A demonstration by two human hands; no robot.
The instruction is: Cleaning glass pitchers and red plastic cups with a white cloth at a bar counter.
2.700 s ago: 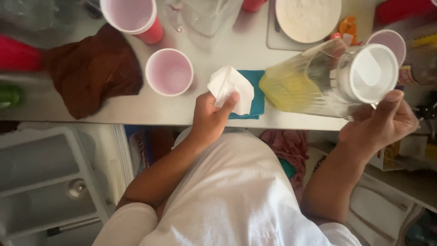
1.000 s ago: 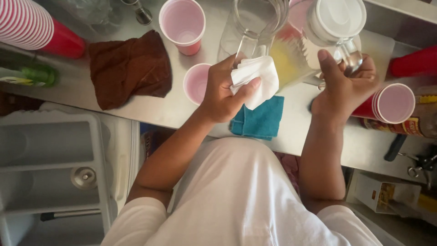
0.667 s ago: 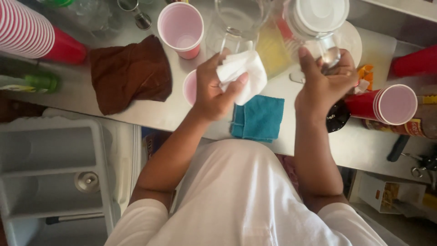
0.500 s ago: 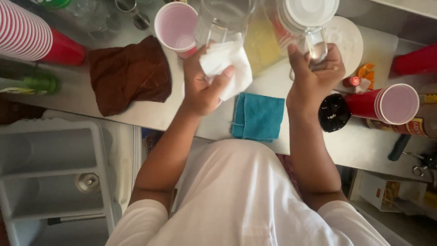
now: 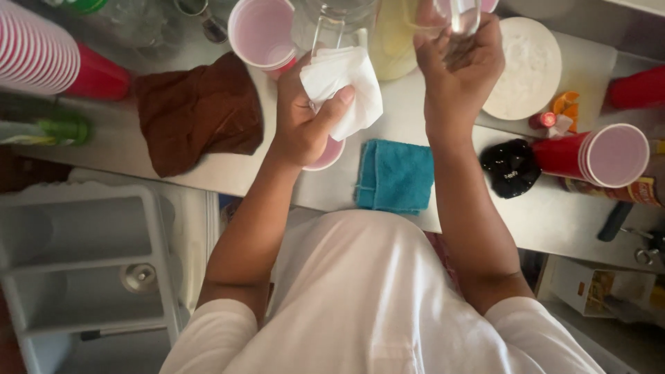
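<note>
While my left hand bunches a white paper napkin at upper centre of the frame, thumb pressed over it and fingers curled behind, my right hand grips the handle end of a clear pitcher holding pale yellow liquid at the top edge. Its fingers are wrapped tight; the pitcher's upper part runs out of frame. I judge the step in hand to be wiping: the napkin sits against a clear glass vessel just left of the pitcher. A next move would call for a steady hold on the pitcher and the napkin kept clear of the open pink cup beside it.

Below the left hand a second pink cup peeks out, and a teal cloth lies on the worktop at centre. A brown cloth lies left. Stacked red cups fill the upper left, with a green bottle below them. Right of centre lie a white round lid, a black scrunched thing, and sideways red cups.
</note>
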